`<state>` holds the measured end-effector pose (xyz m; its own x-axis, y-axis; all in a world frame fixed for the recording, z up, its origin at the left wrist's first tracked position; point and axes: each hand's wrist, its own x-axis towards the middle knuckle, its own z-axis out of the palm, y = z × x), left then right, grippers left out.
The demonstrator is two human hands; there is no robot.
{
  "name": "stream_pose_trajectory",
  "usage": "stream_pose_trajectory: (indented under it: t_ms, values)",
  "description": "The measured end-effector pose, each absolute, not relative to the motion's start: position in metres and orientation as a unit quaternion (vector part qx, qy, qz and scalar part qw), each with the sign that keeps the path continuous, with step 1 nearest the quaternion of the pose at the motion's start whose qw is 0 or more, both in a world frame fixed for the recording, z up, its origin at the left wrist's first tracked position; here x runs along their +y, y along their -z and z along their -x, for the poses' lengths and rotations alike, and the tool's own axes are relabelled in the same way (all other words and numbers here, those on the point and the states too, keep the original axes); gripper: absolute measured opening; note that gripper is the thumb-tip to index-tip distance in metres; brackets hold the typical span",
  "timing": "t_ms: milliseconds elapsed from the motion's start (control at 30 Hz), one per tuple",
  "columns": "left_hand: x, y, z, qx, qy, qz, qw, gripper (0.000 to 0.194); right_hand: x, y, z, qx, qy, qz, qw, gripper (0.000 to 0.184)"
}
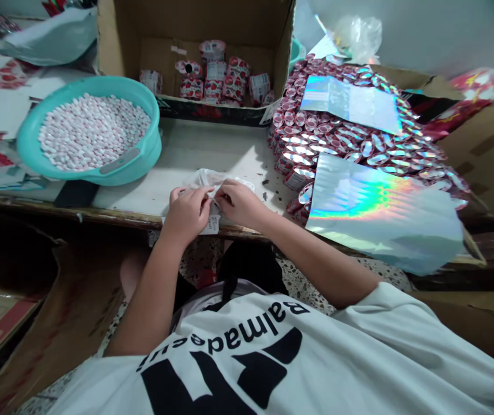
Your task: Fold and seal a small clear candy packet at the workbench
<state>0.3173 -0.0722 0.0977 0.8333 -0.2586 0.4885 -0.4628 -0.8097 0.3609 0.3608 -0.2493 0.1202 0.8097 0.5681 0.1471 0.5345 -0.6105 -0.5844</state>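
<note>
At the front edge of the table, both hands work close together on a thin white plastic bag [207, 177] that lies crumpled on the tabletop. My left hand [188, 212] is closed, its fingertips pinching the bag from the left. From the right, the bent fingers of my right hand [241, 203] pinch the same bag. Below the fingertips, a white printed label [212, 223] hangs at the table edge. Exactly what lies between the fingertips is partly hidden.
A turquoise basin [151, 153] of small white-and-pink pieces stands left. Behind, an open cardboard box [121, 52] holds several fruit-printed packs [236, 78]. On the right are stacked shiny-ended packs [290, 118], with silvery sheets [359, 213] on top. Cardboard boxes [56, 323] stand below left.
</note>
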Motion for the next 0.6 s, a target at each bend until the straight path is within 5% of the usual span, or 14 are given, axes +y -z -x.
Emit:
stream_pose_trajectory:
  t_ms: [300,600]
  values:
    - [-0.051,-0.114,-0.321,-0.347,-0.265,-0.895,0.092,0.013,-0.252,-0.124,-0.352,-0.3,-0.018,0.904,0.303,0.027]
    - [-0.054,-0.109,-0.335,-0.353,-0.246,-0.894,0.125,0.011,-0.248,-0.125,-0.352,-0.268,-0.013,0.928,0.259,0.024]
